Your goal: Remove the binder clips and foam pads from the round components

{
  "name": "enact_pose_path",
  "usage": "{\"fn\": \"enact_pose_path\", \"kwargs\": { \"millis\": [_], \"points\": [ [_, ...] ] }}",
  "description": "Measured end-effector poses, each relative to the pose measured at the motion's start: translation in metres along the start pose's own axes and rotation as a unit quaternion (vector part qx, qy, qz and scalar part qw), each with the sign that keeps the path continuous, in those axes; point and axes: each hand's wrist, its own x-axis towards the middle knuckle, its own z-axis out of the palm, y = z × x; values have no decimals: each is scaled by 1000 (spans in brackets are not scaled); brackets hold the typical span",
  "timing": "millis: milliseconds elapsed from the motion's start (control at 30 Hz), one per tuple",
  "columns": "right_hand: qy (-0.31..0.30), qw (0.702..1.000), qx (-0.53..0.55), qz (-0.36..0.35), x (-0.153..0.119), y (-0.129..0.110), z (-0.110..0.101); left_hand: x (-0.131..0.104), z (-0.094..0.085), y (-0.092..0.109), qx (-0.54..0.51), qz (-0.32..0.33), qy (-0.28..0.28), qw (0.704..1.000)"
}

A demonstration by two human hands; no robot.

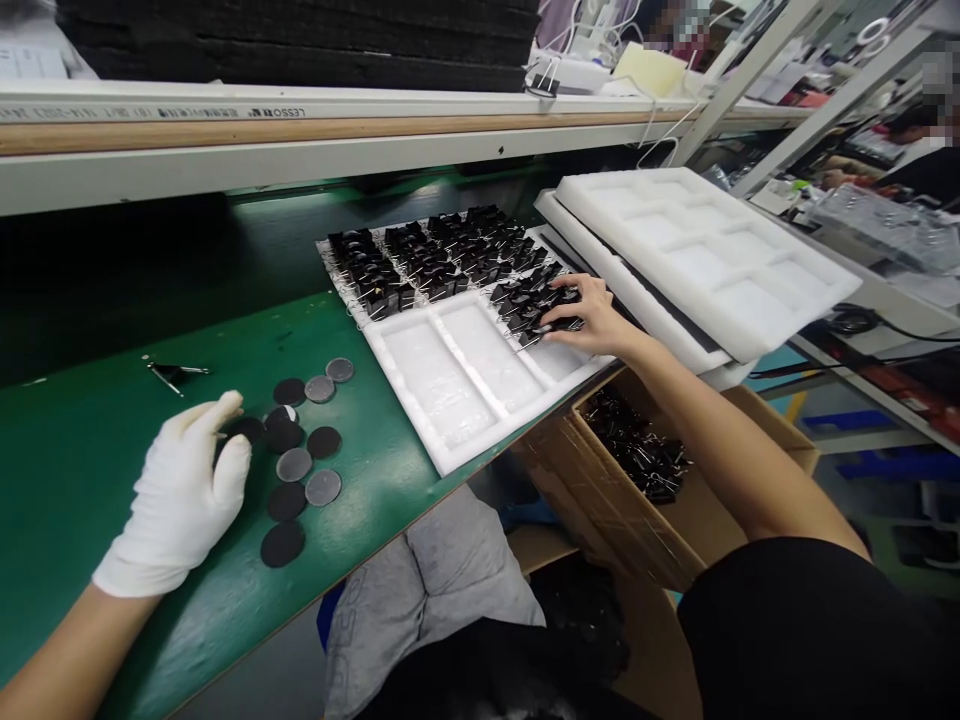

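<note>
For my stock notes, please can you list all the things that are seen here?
Worktop: one, green, before the person
Discs: about eleven, black or grey, by the left hand
Loose clip: one, black, worktop's left
Front tray: one, white, on worktop
Tray clips: many, black, in front tray
Other trays: at least two, white, stacked right
Carton: one, brown, below worktop edge
Carton clips: many, black, inside
Cushion: one, grey, below
Shelf: one, whitish, above
Stack: one, black, on shelf
Co-worker: one, dark clothing, far right
Left hand: one, white-gloved, at discs
Right hand: one, bare, at tray clips
</note>
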Motion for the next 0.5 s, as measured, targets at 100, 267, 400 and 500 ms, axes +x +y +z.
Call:
{"fn": "enact_pose_path", "kwargs": {
  "millis": [100,267,400,500],
  "points": [
    [12,1000,-9,21,0,0,5,1,0,0,5,1,4,1000],
    [64,997,-31,-2,-7,-11,4,1,0,-2,-20,-3,12,1000],
    [170,983,-63,18,-62,-20,1,-2,1,1,-4,-5,32,999],
    [224,968,-59,95,-134,-15,12,-4,0,10,74,-8,48,996]
  ]
}}
